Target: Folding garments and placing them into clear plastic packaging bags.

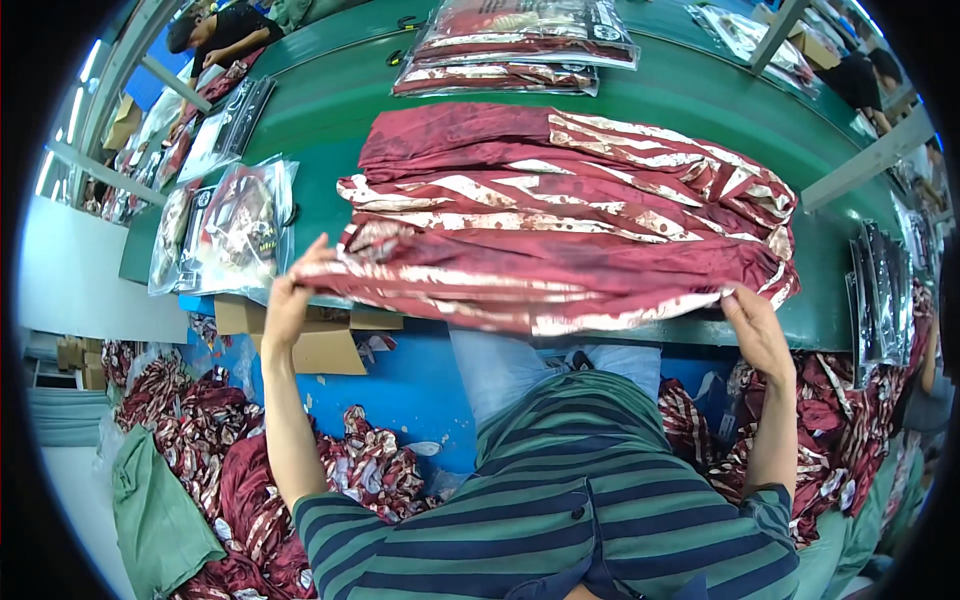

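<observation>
A dark red garment with white, stained-looking stripes [560,200] lies spread across the green table [680,85] in front of me, rumpled in long folds. Its near edge is drawn out between my hands along the table's front. At the left end, my left hand [287,300] pinches a corner of the cloth, with some fingers lifted. My right hand [757,325] grips the near edge at the right end, fingertips partly hidden by the fabric. The near strip of cloth is slightly smeared by motion.
Clear plastic packages [240,225] lie to the left, and a stack of bagged garments [520,55] stands at the back. Dark packages [880,290] hang over the right edge. Below are a cardboard box [325,345] and heaped garments [250,460]. Other people work farther off.
</observation>
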Demonstrator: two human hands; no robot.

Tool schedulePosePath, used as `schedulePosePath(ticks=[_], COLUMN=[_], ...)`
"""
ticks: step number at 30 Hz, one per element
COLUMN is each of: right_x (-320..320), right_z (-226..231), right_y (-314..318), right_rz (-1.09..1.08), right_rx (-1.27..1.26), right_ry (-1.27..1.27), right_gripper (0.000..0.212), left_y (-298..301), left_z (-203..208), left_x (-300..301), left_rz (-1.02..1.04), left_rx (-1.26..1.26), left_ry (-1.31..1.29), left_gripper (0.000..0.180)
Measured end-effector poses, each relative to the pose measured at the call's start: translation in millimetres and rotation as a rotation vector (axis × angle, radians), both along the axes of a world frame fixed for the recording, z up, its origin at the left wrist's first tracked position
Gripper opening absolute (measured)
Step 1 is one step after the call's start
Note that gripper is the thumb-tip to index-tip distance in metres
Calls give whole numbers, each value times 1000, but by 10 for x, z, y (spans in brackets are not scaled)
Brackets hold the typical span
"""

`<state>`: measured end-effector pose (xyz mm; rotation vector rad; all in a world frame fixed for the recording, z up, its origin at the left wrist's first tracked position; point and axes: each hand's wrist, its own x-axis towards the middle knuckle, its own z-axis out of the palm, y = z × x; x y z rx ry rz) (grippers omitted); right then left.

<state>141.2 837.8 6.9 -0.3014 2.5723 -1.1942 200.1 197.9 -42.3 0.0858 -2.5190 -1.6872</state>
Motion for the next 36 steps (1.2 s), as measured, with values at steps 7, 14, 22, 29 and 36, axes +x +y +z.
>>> schedulePosePath(ticks=[7,14,22,29,36], right_x=[-1043,-1871,-1579,-1223,-1281], right_z=[192,-640,-613,-562,-627], right_y=[-360,-430,-190,496,703], right_rz=[-286,-432,-389,-324,-415], right_rx=[129,640,577,663,700], right_ry=[754,623,896,1123,481], right_gripper=[24,36,24,19,32], left_y=[524,374,2,98,-4], left_z=[710,19,-522,-471,-471], left_x=[-1510,-2403,-2434,-2291,-2244], left_rz=[569,514,426,388,445], left_rx=[-287,-1015,-1029,-871,-896], left_ry=[238,75,-138,28,1], left_gripper=[31,44,51,57,52])
